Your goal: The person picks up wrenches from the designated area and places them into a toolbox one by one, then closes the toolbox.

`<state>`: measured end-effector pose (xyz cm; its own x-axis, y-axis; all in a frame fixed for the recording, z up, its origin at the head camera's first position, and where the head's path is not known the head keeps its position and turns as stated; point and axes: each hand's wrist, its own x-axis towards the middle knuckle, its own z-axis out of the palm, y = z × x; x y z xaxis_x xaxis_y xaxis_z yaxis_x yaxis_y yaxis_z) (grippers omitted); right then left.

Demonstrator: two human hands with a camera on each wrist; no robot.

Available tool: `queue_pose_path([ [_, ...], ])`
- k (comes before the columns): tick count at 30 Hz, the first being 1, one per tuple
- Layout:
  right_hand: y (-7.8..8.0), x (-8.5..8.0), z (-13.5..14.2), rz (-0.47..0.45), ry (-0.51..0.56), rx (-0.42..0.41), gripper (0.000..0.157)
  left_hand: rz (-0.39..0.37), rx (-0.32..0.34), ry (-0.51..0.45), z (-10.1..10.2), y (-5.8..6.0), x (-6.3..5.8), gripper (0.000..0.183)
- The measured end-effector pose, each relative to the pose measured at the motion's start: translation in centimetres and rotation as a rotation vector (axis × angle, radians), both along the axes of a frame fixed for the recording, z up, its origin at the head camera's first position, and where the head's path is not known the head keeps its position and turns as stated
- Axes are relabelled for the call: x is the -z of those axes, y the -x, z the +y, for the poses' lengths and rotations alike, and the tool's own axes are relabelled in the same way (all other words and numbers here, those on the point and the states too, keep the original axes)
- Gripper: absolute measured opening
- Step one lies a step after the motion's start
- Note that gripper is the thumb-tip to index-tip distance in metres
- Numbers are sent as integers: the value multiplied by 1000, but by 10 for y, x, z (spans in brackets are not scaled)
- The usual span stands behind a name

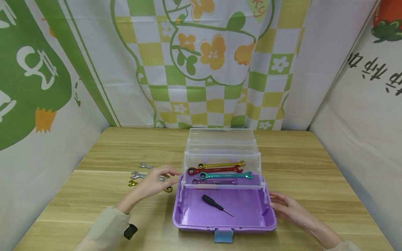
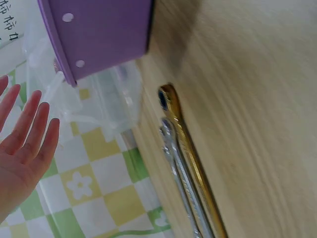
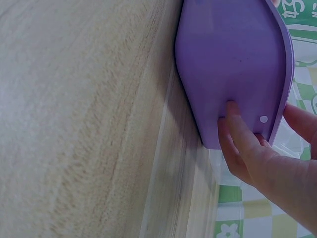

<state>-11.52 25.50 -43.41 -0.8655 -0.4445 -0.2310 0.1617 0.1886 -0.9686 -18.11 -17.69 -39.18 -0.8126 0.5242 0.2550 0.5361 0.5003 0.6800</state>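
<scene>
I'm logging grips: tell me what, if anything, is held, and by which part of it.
The left hand holds nothing. The right hand touches the purple box at its outer right wall, thumb at the rim; whether it grips cannot be told.

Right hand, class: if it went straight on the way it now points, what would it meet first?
The right hand would first meet the right end wall of the purple toolbox; its fingertips appear to touch it.

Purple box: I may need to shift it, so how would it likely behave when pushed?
The purple box would probably slide rather than tip, since its body looks broad and low. Its smooth, plastic-looking walls suggest it is stiff and perhaps slippery. The screwdriver lying loose inside might roll or slide.
</scene>
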Motion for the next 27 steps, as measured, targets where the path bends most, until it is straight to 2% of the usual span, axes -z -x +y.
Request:
queue_pose_path([
  [10, 0, 0, -1, -12, 12, 8, 65, -46, -30, 66, -23, -3, 18, 25],
  [18, 0, 1, 0, -14, 14, 0, 66, -9, -60, 152, -36, 0, 27, 26],
  [27, 0, 1, 0, -12, 33, -2, 64, -28, -87, 221, -51, 4, 40, 29],
])
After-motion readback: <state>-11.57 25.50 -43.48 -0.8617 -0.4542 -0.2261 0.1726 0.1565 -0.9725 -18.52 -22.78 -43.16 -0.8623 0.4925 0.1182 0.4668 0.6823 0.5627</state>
